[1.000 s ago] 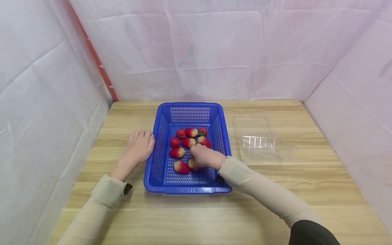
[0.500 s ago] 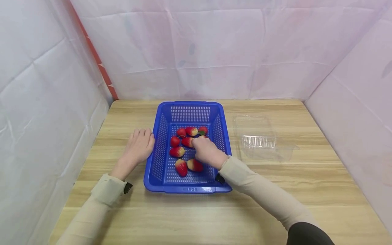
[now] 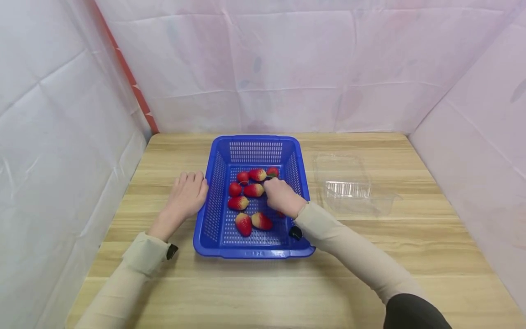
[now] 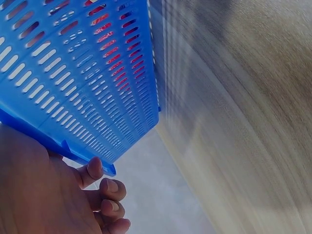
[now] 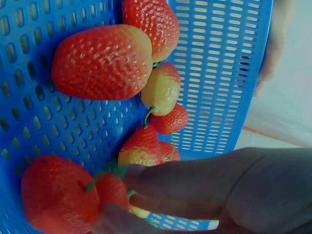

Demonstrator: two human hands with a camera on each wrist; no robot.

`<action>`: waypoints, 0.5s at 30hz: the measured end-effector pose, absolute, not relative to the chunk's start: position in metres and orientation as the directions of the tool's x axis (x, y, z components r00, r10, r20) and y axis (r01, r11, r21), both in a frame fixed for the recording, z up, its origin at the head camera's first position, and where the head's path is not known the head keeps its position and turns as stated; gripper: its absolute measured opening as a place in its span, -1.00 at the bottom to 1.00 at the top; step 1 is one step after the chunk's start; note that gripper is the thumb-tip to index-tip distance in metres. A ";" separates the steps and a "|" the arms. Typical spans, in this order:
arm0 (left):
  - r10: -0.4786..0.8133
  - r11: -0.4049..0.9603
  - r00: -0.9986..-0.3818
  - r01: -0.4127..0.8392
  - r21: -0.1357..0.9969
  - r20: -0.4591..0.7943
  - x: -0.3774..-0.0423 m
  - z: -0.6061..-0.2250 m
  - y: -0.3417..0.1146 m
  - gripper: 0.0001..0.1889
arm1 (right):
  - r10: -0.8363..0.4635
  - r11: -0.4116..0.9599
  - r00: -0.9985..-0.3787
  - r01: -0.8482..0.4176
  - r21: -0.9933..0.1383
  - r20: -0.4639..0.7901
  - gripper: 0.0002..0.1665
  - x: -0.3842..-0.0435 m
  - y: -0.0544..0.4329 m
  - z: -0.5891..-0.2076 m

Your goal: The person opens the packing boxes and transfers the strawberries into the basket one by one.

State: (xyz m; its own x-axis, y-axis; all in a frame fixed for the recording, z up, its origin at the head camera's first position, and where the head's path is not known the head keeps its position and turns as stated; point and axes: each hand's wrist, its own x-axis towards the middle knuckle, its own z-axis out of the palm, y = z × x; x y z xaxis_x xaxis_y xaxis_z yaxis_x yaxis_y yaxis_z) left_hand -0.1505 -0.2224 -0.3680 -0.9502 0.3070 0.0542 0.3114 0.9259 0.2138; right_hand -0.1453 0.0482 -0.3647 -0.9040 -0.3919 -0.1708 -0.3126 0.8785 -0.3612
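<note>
In the head view, my left hand (image 3: 188, 194) rests against the left rim of a blue plastic basket (image 3: 204, 237). Its fingers point forward in the head view and look loosely bent beside the rim in the left wrist view. My right hand (image 3: 283, 196) reaches down inside the basket. Seen from the right wrist, its thumb and finger pinch a small red strawberry (image 5: 111, 189) with a green stem. A bigger strawberry (image 5: 56, 195) lies right beside it. Several red and cream strawberries, including one at the front (image 3: 244, 225), lie on the basket floor.
A clear plastic clamshell box (image 3: 347, 189) lies with its lid up to the right of the basket. The wooden table (image 3: 246, 292) is bordered by white cloth walls (image 3: 287, 68) at the back and both sides.
My right hand has moved from the front strawberries toward the back right. One front strawberry has turned, and another has shifted toward the front under the hand. My left hand stays put.
</note>
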 end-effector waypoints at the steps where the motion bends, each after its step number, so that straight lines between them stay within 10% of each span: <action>1: 0.307 0.926 -0.950 0.310 0.214 0.050 -0.151 -0.368 -0.222 -0.65 | -0.405 0.861 -0.893 -0.300 -0.411 -0.196 -0.87 -0.146 0.048 -0.365; 7: 0.306 0.926 -0.951 0.309 0.217 0.049 -0.151 -0.368 -0.222 -0.66 | -0.440 0.805 -0.839 -0.210 -0.556 -0.320 -0.44 -0.147 0.042 -0.365; 15: 0.303 0.926 -0.951 0.307 0.217 0.055 -0.151 -0.369 -0.222 -0.67 | -0.481 0.832 -0.802 -0.290 -0.473 -0.355 -0.64 -0.148 0.040 -0.362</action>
